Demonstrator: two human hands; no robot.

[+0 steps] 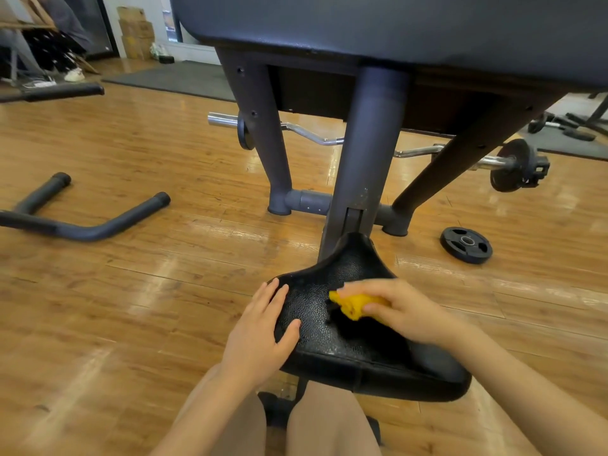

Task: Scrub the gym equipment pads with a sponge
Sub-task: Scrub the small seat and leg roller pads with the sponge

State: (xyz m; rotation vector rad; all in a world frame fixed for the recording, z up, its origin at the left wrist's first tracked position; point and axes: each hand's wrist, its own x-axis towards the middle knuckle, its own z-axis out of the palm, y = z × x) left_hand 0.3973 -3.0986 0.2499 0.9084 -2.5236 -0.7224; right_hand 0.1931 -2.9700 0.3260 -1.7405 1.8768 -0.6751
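One black seat pad [342,340] at 6 o'clock. Right hand [404,311], fingers curled round one yellow sponge [355,304] on the pad. Left hand [260,334] flat, fingers straight, on its left edge. One weight plate [466,244] on floor at 3 o'clock.

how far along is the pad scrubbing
Done: nothing clearly finished. In hand: the right hand rubs the yellow sponge on the black seat pad, steadied by the left hand. Left: the big grey pad above is untouched right now.
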